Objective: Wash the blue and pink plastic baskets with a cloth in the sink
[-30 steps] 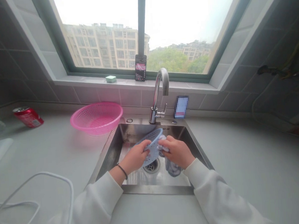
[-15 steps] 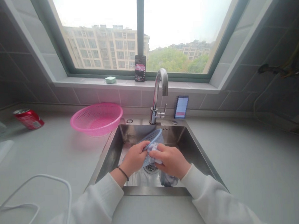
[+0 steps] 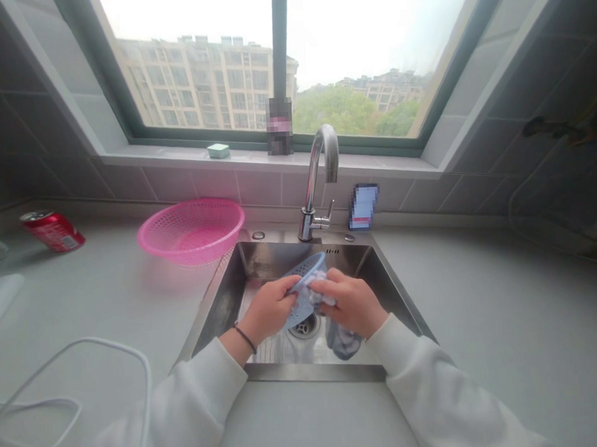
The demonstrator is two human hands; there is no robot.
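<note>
Windowsill phone [image 3: 279, 126] pixelated (screen unreadable); cloth [image 3: 343, 343] half hidden.

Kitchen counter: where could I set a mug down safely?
Right of the steel sink, bare counter runs to the tiled wall. Left, a patch lies between pink basket and white cable. The sink is crowded: left hand and right hand hold a blue perforated mat and cloth.

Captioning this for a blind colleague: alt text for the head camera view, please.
Two bare hands over a steel sink: the left hand holds a blue perforated plastic disc while the right hand presses a crumpled grey-blue cloth against it. A chrome faucet rises behind the sink, beside a pink basket on the counter.
</note>
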